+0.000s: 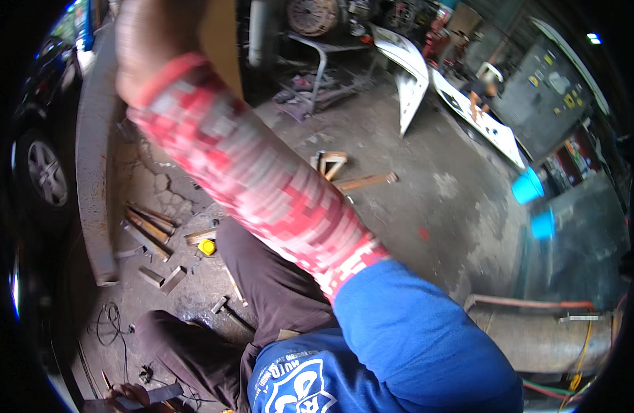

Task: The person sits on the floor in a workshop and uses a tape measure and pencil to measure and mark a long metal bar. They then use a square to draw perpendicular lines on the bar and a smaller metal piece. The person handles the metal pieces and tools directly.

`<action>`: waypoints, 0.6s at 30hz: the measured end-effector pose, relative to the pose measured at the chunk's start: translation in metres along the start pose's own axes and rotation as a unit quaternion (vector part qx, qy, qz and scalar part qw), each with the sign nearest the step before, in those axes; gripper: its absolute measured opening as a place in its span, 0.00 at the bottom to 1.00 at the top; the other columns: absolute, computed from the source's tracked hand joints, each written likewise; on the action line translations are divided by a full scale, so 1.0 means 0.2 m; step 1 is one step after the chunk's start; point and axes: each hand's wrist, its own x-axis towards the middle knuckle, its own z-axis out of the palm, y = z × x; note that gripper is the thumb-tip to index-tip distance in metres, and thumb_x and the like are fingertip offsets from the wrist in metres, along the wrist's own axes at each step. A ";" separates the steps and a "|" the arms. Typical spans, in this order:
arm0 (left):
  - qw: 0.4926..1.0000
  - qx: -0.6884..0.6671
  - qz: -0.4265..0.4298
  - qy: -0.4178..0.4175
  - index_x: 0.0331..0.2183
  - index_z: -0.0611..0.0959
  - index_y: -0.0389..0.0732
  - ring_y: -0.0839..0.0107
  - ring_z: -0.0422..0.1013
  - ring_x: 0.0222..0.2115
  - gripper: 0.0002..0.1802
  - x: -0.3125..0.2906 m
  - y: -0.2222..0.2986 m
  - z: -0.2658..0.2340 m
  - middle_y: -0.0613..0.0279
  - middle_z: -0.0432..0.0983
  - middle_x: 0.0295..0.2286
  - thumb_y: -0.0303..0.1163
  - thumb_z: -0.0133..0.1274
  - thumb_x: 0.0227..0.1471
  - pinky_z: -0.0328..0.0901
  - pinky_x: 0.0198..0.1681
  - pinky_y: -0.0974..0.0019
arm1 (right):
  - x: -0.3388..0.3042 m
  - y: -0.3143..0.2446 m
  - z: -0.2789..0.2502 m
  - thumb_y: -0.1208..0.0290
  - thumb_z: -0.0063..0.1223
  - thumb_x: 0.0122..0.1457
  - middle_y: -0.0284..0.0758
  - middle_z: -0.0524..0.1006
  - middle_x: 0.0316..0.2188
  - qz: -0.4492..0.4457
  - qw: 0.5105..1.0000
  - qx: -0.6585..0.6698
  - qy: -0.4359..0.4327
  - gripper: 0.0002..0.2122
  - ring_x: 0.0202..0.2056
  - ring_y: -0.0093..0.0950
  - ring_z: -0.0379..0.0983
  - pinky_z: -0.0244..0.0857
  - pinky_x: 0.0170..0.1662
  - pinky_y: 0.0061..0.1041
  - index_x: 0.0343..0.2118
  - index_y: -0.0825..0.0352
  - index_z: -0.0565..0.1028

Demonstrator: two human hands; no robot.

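Note:
My right arm, in a red and grey patterned sleeve, reaches across my body to the upper left. My right hand (155,41) is smeared by motion at the top edge, and its fingers are out of sight. Low on the left, my left hand (130,395) is closed round a flat grey metal bar (164,393); a thin stick (105,378) rises beside its fingers. A hammer (222,305) lies on the floor by my legs. Past it is a yellow tape measure (207,247), close to several cut metal pieces (149,230).
A long metal beam (95,172) stands at the left, alongside a dark car (45,165). A black cable (110,330) coils on the floor. Rusty brackets (330,165) lie ahead. Two blue buckets (527,186) and a large cylinder (530,337) are at right. A person (483,89) works farther back.

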 end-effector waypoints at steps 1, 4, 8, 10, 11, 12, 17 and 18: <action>0.998 -0.029 -0.011 0.050 0.46 0.80 0.45 0.82 0.62 0.21 0.11 0.01 -0.01 -0.01 0.68 0.75 0.30 0.41 0.50 0.72 0.57 0.22 0.78 | -0.06 -0.03 -0.17 0.69 0.48 0.69 0.41 0.80 0.31 0.065 0.963 -0.218 -0.142 0.14 0.34 0.32 0.74 0.71 0.44 0.30 0.35 0.74 0.81; 1.000 0.024 0.012 0.003 0.48 0.80 0.48 0.86 0.61 0.22 0.15 -0.03 0.02 -0.05 0.71 0.72 0.30 0.47 0.49 0.73 0.52 0.20 0.79 | -0.38 -0.19 -0.49 0.67 0.60 0.68 0.34 0.80 0.51 0.331 0.925 0.183 -0.047 0.11 0.54 0.31 0.75 0.69 0.61 0.41 0.51 0.62 0.79; 1.000 0.011 0.026 -0.006 0.39 0.75 0.46 0.82 0.60 0.18 0.16 -0.11 0.07 0.03 0.68 0.71 0.25 0.47 0.49 0.73 0.52 0.19 0.76 | -0.77 -0.34 -0.68 0.61 0.63 0.68 0.35 0.79 0.53 0.481 0.848 0.184 0.127 0.16 0.56 0.34 0.75 0.68 0.64 0.45 0.54 0.61 0.78; 0.999 0.017 0.029 0.014 0.38 0.74 0.47 0.82 0.58 0.18 0.15 -0.12 0.10 0.08 0.69 0.69 0.24 0.48 0.49 0.73 0.52 0.20 0.76 | -0.94 -0.38 -0.73 0.58 0.64 0.68 0.36 0.80 0.53 0.546 0.796 0.159 0.207 0.18 0.55 0.33 0.76 0.74 0.60 0.42 0.55 0.62 0.77; 0.999 0.019 0.028 0.025 0.38 0.74 0.47 0.82 0.58 0.18 0.15 -0.13 0.13 0.10 0.69 0.69 0.24 0.48 0.49 0.73 0.53 0.20 0.75 | -1.02 -0.40 -0.75 0.57 0.65 0.67 0.36 0.80 0.53 0.576 0.774 0.155 0.214 0.19 0.54 0.34 0.77 0.76 0.58 0.42 0.54 0.62 0.77; 0.999 0.023 0.035 0.023 0.39 0.74 0.47 0.81 0.58 0.18 0.15 -0.14 0.14 0.10 0.69 0.69 0.24 0.48 0.49 0.73 0.53 0.21 0.75 | -1.11 -0.42 -0.78 0.56 0.65 0.67 0.37 0.80 0.53 0.600 0.746 0.118 0.262 0.20 0.53 0.34 0.78 0.78 0.56 0.41 0.54 0.63 0.77; 0.998 0.025 0.007 0.057 0.40 0.73 0.43 0.77 0.64 0.19 0.17 -0.21 0.13 0.02 0.62 0.71 0.25 0.47 0.46 0.74 0.61 0.20 0.73 | -1.45 -0.48 -0.92 0.55 0.68 0.64 0.39 0.79 0.53 0.683 0.675 0.070 0.270 0.22 0.54 0.37 0.78 0.77 0.57 0.47 0.52 0.64 0.76; 0.999 0.012 0.005 0.036 0.41 0.73 0.42 0.76 0.65 0.18 0.17 -0.23 0.11 0.00 0.61 0.71 0.25 0.47 0.45 0.74 0.62 0.21 0.72 | -1.49 -0.48 -0.93 0.55 0.68 0.64 0.39 0.79 0.54 0.690 0.671 0.061 0.263 0.23 0.55 0.37 0.77 0.75 0.59 0.47 0.54 0.64 0.76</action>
